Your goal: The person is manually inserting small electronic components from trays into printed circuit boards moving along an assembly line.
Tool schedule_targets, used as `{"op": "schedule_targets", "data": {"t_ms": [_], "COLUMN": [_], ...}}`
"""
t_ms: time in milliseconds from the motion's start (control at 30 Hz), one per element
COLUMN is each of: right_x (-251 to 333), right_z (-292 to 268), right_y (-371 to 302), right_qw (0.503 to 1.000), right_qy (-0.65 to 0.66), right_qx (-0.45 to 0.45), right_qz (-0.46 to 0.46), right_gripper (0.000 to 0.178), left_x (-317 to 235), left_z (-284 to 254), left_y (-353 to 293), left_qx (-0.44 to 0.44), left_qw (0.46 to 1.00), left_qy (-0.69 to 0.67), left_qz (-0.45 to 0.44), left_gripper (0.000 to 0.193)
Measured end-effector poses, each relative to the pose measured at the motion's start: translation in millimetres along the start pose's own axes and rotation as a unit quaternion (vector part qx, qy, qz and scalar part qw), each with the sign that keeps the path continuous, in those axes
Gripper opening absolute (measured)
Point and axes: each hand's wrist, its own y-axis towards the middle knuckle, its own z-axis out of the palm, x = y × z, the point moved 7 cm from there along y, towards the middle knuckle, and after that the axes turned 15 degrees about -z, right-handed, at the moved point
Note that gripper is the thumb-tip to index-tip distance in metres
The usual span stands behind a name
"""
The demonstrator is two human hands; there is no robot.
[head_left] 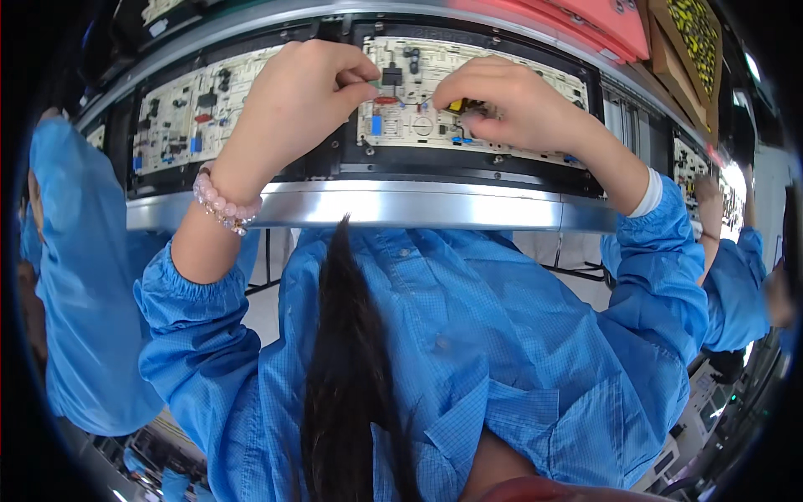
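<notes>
A pale circuit board sits in a black carrier frame in front of me, with black, red and blue parts standing on it. Over its left part my left hand is closed, thumb and forefinger together beside a red disc-shaped part and a black block. A bit of green shows at those fingertips; what they hold is too small to name. My right hand curls over the board's middle, its fingers around a small yellow-and-black electronic component. The palm hides part of it.
Another populated board lies to the left in the same line. A silver rail runs along the near edge. Beyond are a red bin and a box of yellow-and-black parts. Blue-sleeved people work on both sides.
</notes>
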Motion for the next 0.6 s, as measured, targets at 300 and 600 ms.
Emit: {"op": "schedule_targets", "data": {"t_ms": [300, 600], "right_x": [4, 15], "right_z": [9, 0], "right_y": [1, -1], "right_qw": [0.997, 0.992], "right_qy": [0.075, -0.119], "right_qx": [0.031, -0.015], "right_qz": [-0.001, 0.049], "right_gripper": [0.026, 0.03], "left_x": [12, 7], "left_z": [-2, 0], "left_y": [-9, -19], "left_qx": [0.011, -0.047], "left_qw": [0.999, 0.998], "left_qy": [-0.046, -0.004], "left_qz": [0.002, 0.036], "left_gripper": [0.017, 0.013]}}
